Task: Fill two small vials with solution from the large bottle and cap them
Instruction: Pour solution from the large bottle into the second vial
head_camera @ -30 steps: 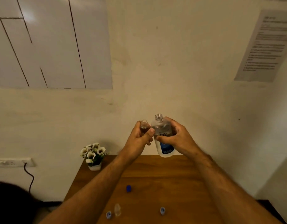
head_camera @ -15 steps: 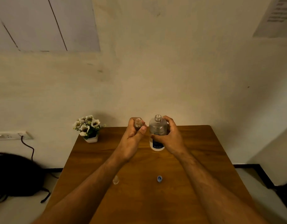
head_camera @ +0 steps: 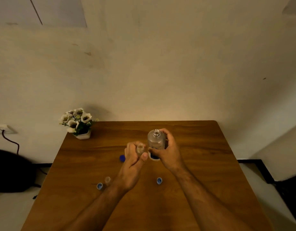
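My right hand (head_camera: 167, 151) grips the large clear bottle (head_camera: 156, 140), open-necked and upright over the table's middle. Beside it my left hand (head_camera: 133, 161) holds a small uncapped vial (head_camera: 140, 148), its mouth just left of the bottle. A second small vial (head_camera: 107, 180) stands uncapped on the table by my left wrist. A light-blue cap (head_camera: 99, 186) lies left of that vial, another light-blue cap (head_camera: 159, 181) lies between my forearms, and a dark-blue cap (head_camera: 122, 158) lies left of my left hand.
A wooden table (head_camera: 202, 164) stands against a pale wall. A small pot of white flowers (head_camera: 78, 123) sits at its far left corner. A dark bag (head_camera: 8, 174) lies on the floor at left, under a wall socket with a cable.
Both hands have come down from in front of the wall to just above the table, still holding the vial and bottle side by side. The view has tilted downward.
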